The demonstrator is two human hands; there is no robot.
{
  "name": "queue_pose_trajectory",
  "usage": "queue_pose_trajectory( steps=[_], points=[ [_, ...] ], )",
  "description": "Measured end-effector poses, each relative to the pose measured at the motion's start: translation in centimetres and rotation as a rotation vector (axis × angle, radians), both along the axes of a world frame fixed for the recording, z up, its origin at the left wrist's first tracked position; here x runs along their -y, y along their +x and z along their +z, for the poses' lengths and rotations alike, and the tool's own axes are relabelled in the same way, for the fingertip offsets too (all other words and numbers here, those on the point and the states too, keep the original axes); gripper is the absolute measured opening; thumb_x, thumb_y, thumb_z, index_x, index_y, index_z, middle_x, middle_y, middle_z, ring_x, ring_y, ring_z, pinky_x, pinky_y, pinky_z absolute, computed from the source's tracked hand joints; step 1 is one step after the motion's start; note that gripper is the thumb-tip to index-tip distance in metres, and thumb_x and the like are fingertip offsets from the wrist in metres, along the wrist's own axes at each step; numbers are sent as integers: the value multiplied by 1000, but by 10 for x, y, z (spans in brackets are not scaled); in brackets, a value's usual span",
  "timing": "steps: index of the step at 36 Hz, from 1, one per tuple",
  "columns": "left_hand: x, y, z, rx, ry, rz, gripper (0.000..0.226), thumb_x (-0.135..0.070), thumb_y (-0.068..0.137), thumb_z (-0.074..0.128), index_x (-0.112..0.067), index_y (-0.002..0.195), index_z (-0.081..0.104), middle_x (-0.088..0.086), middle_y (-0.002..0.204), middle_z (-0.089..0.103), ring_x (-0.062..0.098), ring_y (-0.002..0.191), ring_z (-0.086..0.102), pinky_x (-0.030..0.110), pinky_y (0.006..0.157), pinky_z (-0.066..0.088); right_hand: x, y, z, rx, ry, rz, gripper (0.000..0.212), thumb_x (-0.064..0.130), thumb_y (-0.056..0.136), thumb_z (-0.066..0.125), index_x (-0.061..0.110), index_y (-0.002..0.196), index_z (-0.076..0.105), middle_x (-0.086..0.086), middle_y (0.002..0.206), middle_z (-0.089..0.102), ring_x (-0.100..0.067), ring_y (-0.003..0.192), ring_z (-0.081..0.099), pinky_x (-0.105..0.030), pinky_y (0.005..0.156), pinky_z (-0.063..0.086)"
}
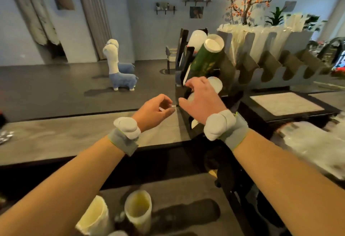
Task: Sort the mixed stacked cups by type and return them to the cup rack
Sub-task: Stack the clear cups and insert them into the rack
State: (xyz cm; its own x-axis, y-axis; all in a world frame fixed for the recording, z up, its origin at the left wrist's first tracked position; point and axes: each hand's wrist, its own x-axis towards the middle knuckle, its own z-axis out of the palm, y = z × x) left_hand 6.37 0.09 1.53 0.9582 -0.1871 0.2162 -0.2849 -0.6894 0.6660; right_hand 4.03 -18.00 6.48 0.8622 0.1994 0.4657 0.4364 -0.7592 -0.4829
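Left hand [155,111]: raised over the grey counter [56,138]; fingers loosely curled, nothing gripped
Right hand [200,103]: fingers spread at the front of the cup rack [186,62], against a white cup [214,86] (whether it actually grips, I cannot tell)
Rack: green cup stack [208,59] lies tilted in it, white rim up
Near edge: two pale cup stacks [137,209] stand upright

The dark cup rack [188,62] stands at the far edge of my tabletop, a green stack of cups [207,59] leaning tilted in it, white rim up. Two pale cup stacks [138,209] stand well below the rack, mouths open toward me.
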Motion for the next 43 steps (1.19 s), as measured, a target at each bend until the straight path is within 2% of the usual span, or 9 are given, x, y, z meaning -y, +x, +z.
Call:
queue_pose_trajectory(
  steps=[4, 10, 18, 24, 30, 32, 34, 36, 43],
  points=[
    [-19, -42, -37, -59, 48, 28, 10, -30, 93, 65, -26, 100, 60, -7, 99, 64, 11, 88, 62, 28, 84, 50, -6, -22, -51, -196, 6, 87, 40, 27, 86, 65, 14, 122, 54, -1, 116, 51, -16, 103, 52, -26, 87, 41],
    [-51, -118, -102, -189, 62, 114, 16, -33, 92, 66, -29, 105, 59, -9, 107, 61, 7, 101, 59, 26, 91, 48, -13, -65, -149, -522, 89, 131, 45, 30, 87, 68, 17, 128, 53, -1, 123, 55, -14, 110, 56, -24, 84, 43],
    [-71, -164, -162, -423, 151, 223, 76, -43, 82, 76, -16, 143, 40, 3, 142, 45, 17, 127, 50, 22, 95, 42, -34, -107, -238, -787, 21, 149, 61, 24, 84, 71, 17, 140, 45, -4, 140, 47, -23, 125, 51, -32, 96, 46],
    [-76, -164, -211, -551, 273, 201, 104, -52, 73, 80, -17, 152, 23, 6, 151, 36, 26, 137, 41, 38, 108, 41, -62, -115, -286, -921, 11, 126, 78, 19, 87, 71, 13, 152, 28, -11, 152, 37, -30, 137, 39, -39, 110, 38],
    [-80, -153, -246, -592, 232, 149, 113, -41, 71, 84, -22, 154, 11, 8, 154, 32, 30, 140, 39, 44, 111, 40, -83, -103, -310, -1096, 96, 141, 85, 25, 87, 73, 3, 151, 22, -9, 150, 40, -27, 137, 40, -22, 92, 35],
    [-80, -150, -253, -593, 193, 164, 124, -44, 68, 85, -19, 156, 2, 9, 157, 29, 30, 143, 35, 47, 113, 38, -90, -104, -316, -1119, 124, 152, 78, 27, 84, 76, 6, 145, 32, -6, 144, 46, -28, 134, 44, -22, 97, 36],
    [-85, -145, -265, -576, 159, 173, 125, -54, 58, 86, -28, 153, 9, 7, 149, 41, 28, 136, 45, 47, 107, 45, -96, -103, -328, -1115, 166, 166, 78, 26, 79, 81, 9, 142, 40, -6, 138, 53, -27, 130, 49, -35, 103, 43],
    [-96, -134, -296, -577, 128, 179, 124, -60, 51, 85, -36, 149, 13, 3, 142, 49, 24, 128, 54, 45, 100, 51, -99, -102, -333, -1104, 202, 185, 72, 20, 79, 81, 10, 139, 44, -5, 132, 57, -22, 123, 53, -33, 98, 45],
    [-78, -133, -253, -469, 105, 141, 110, -38, 68, 87, -26, 151, 15, 2, 143, 46, 21, 130, 50, 36, 105, 46, -92, -92, -312, -1028, 287, 171, 62, 9, 83, 75, 15, 138, 47, 4, 114, 58, -18, 114, 58, -24, 84, 43]
  ],
)
